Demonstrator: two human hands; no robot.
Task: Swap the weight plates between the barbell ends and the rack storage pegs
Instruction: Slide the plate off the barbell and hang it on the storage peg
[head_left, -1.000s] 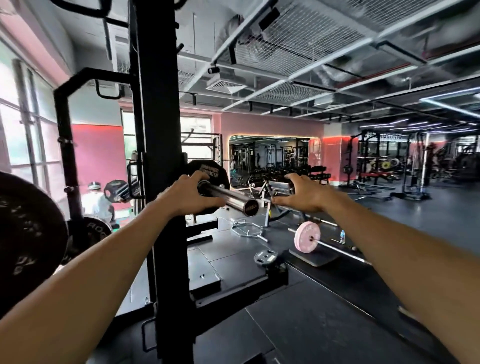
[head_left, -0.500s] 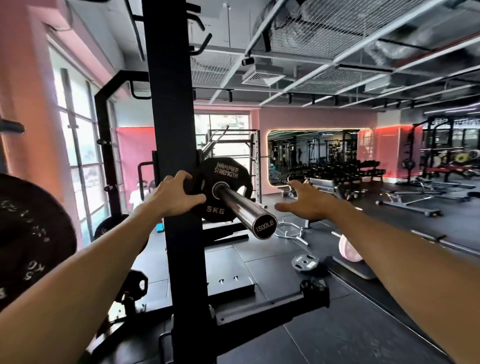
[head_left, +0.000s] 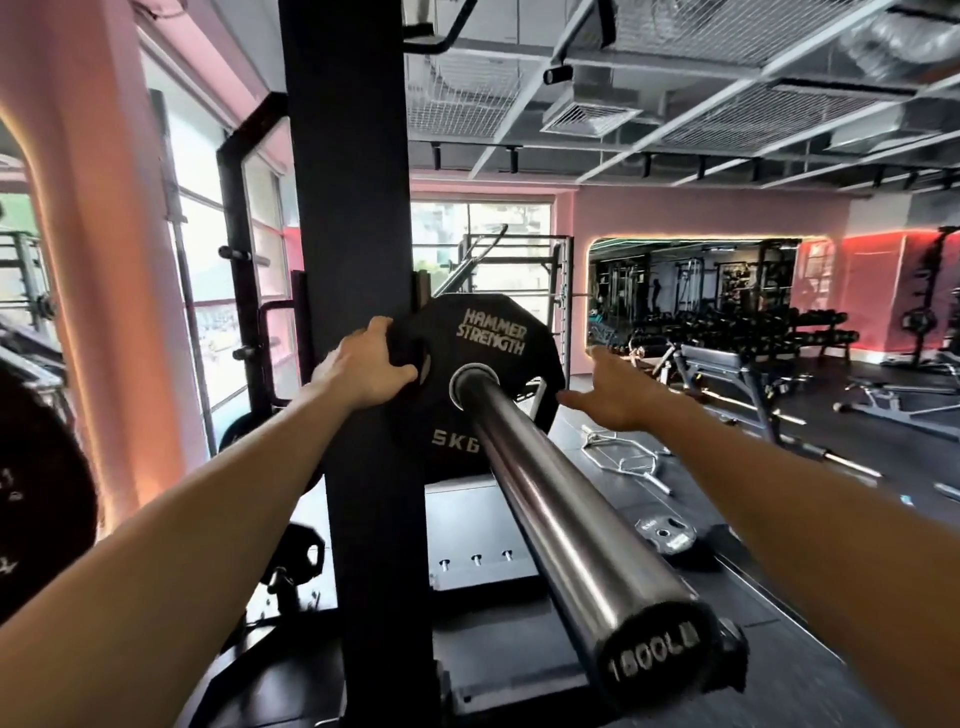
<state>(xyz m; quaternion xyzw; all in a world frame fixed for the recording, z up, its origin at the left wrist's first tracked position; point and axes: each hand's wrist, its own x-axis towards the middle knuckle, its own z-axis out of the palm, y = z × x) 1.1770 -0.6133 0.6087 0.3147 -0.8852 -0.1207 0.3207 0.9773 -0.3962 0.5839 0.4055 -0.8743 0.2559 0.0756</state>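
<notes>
A small grey plate (head_left: 666, 535) lies flat on the dark floor (head_left: 857, 447) to the right. Farther off, a bent chrome bar (head_left: 621, 454) rests on the floor too. Beyond it stands a padded bench (head_left: 727, 366), with a long row of dumbbells (head_left: 748, 325) behind. A large mirror (head_left: 691, 291) fills the far pink wall (head_left: 613, 213). Tall windows (head_left: 208, 291) line the left side.
</notes>
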